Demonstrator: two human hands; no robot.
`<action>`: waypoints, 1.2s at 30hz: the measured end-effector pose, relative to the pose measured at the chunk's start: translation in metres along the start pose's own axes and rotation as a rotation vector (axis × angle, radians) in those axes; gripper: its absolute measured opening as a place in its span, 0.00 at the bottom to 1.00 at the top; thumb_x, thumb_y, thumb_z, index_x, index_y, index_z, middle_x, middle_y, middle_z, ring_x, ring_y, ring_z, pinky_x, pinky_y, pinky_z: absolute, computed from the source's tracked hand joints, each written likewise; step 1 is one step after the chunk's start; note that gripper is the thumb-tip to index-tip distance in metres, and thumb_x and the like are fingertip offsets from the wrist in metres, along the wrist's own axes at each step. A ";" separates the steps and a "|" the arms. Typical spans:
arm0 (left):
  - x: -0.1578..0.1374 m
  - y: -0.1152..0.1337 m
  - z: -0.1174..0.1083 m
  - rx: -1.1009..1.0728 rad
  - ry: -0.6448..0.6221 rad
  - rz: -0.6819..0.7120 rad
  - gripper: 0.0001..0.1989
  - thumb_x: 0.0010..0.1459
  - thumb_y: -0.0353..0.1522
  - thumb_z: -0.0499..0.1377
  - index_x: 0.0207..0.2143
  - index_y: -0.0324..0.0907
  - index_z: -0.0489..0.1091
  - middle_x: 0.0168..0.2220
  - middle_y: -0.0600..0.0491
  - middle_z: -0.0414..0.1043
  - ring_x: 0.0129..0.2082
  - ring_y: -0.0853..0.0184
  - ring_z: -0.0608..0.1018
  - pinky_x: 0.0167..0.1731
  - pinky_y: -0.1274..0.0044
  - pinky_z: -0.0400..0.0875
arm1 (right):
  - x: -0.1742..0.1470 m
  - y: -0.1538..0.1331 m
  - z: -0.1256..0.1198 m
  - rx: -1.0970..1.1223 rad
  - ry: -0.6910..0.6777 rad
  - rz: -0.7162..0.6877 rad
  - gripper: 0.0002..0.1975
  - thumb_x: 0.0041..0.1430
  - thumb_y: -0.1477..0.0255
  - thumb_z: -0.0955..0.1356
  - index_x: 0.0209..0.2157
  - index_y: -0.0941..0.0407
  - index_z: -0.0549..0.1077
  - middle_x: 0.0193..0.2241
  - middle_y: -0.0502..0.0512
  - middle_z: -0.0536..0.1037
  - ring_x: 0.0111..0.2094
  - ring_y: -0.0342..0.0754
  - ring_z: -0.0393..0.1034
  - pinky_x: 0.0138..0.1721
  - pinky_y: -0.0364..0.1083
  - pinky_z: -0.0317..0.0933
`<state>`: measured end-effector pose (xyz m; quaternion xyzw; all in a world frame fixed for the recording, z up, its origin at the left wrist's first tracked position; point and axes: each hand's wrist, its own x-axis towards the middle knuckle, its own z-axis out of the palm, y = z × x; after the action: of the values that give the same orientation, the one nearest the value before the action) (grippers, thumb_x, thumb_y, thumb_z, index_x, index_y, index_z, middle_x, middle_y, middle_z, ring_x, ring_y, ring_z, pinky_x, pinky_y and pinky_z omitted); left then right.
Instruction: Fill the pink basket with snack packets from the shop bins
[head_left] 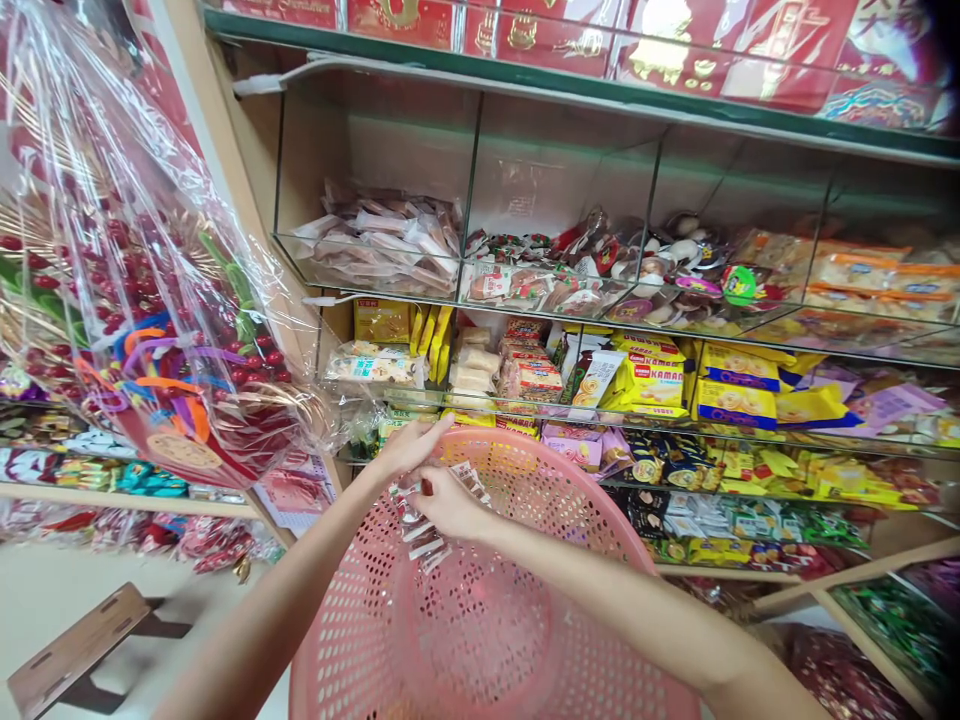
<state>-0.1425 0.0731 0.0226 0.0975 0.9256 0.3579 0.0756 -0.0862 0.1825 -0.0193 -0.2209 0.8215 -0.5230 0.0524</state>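
Observation:
A large pink perforated plastic basket (600,500) is in front of me, tilted so that its inside faces me. My left hand (411,452) is at its far left rim, thumb stretched along the edge and fingers partly hidden, closed on the rim. Inside the basket, just below, my right hand (454,508) is closed with curled fingers on small wrapped snack packets (429,545). These have clear wrappers with white and dark red print and lie against the basket's upper left wall. My right fingertips are partly hidden.
Clear shelf bins hold wrapped snacks (382,240), yellow snack packs (651,378) and blue-yellow packs (739,385). A cellophane-wrapped bouquet (180,350) hangs left, near the wooden post (232,180). A wooden stool (82,640) stands on the floor at lower left. Red boxes (555,35) line the top shelf.

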 end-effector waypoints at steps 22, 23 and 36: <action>0.002 0.004 0.003 -0.014 0.014 -0.012 0.34 0.51 0.57 0.40 0.27 0.41 0.74 0.29 0.50 0.78 0.34 0.56 0.75 0.37 0.71 0.64 | -0.017 0.014 -0.005 -0.838 -0.102 -0.568 0.11 0.63 0.68 0.59 0.40 0.55 0.69 0.46 0.56 0.69 0.46 0.49 0.60 0.48 0.53 0.50; 0.002 0.005 0.003 -0.020 0.010 -0.010 0.34 0.51 0.57 0.40 0.27 0.41 0.74 0.29 0.50 0.78 0.34 0.56 0.75 0.37 0.71 0.64 | -0.019 0.011 -0.004 -0.857 -0.127 -0.647 0.12 0.64 0.66 0.58 0.41 0.55 0.69 0.46 0.56 0.69 0.46 0.49 0.59 0.48 0.54 0.50; -0.002 0.008 0.000 -0.023 0.013 0.004 0.33 0.51 0.57 0.40 0.27 0.43 0.74 0.29 0.50 0.77 0.35 0.56 0.75 0.38 0.70 0.64 | -0.029 0.022 0.004 -1.065 -0.252 -0.968 0.10 0.63 0.76 0.58 0.35 0.58 0.69 0.46 0.58 0.71 0.46 0.48 0.63 0.48 0.51 0.55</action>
<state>-0.1395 0.0789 0.0281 0.0963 0.9216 0.3694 0.0701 -0.0652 0.1992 -0.0446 -0.6134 0.7626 0.0123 -0.2049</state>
